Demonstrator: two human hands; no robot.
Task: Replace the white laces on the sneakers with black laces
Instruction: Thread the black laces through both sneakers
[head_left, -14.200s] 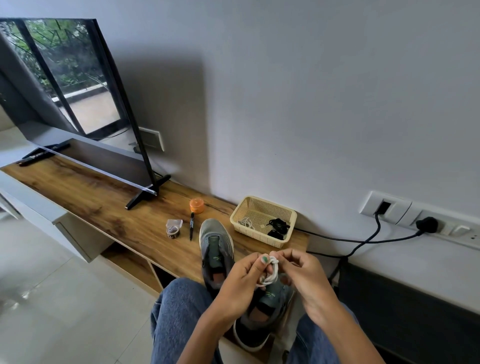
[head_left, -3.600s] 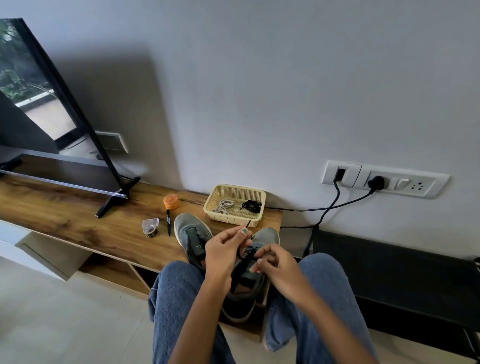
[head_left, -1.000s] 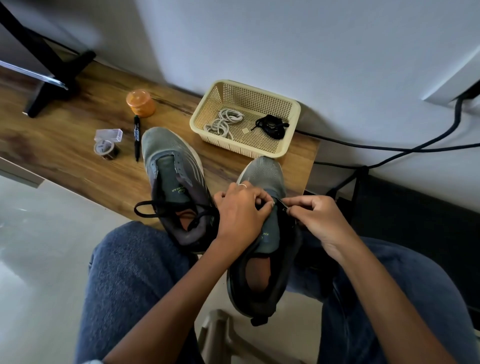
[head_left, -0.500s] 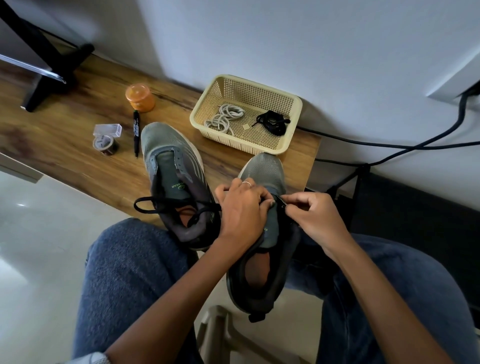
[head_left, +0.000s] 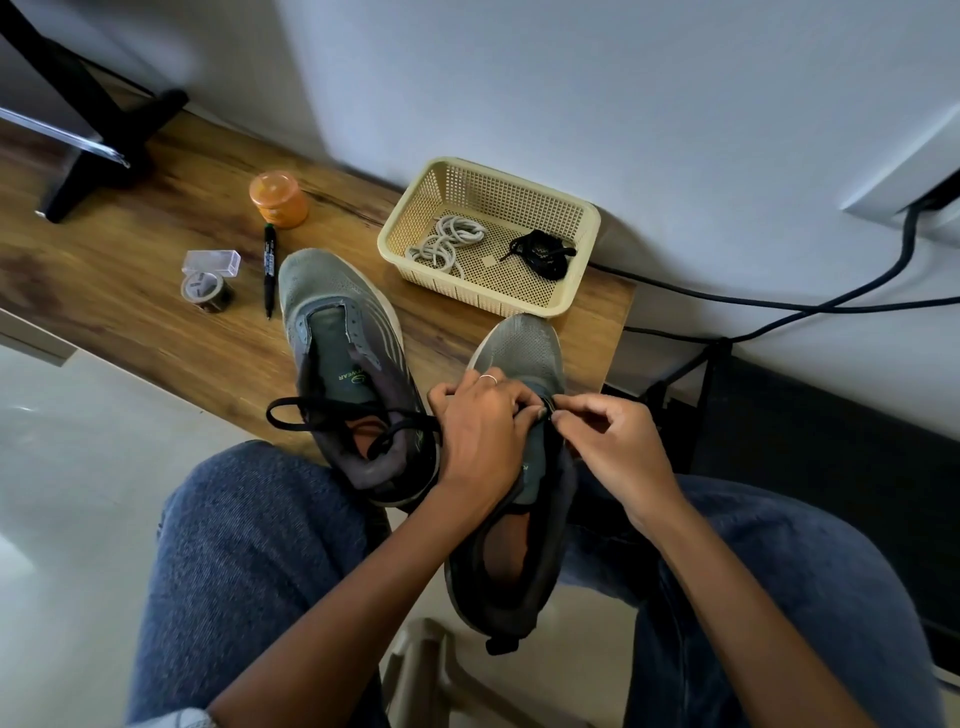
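While left hand (head_left: 485, 431) grips sneaker (head_left: 519, 467), right hand (head_left: 608, 441) pinches lace.

I saw both hands crowded over the right sneaker (head_left: 524, 364), the left hand (head_left: 480, 431) blocking its tongue and the right hand (head_left: 605, 441) pinching at the eyelet edge, fingertips nearly touching. The left sneaker (head_left: 343, 364) sat just beside, a loose black lace (head_left: 322, 418) looped across its opening. The basket (head_left: 582, 280) stood close behind both toes, against the wall. Left of the left sneaker, bare wood lay open up to the marker (head_left: 269, 270), tape roll (head_left: 205, 288) and orange jar (head_left: 278, 200). Cables (head_left: 779, 306) hung to the right.
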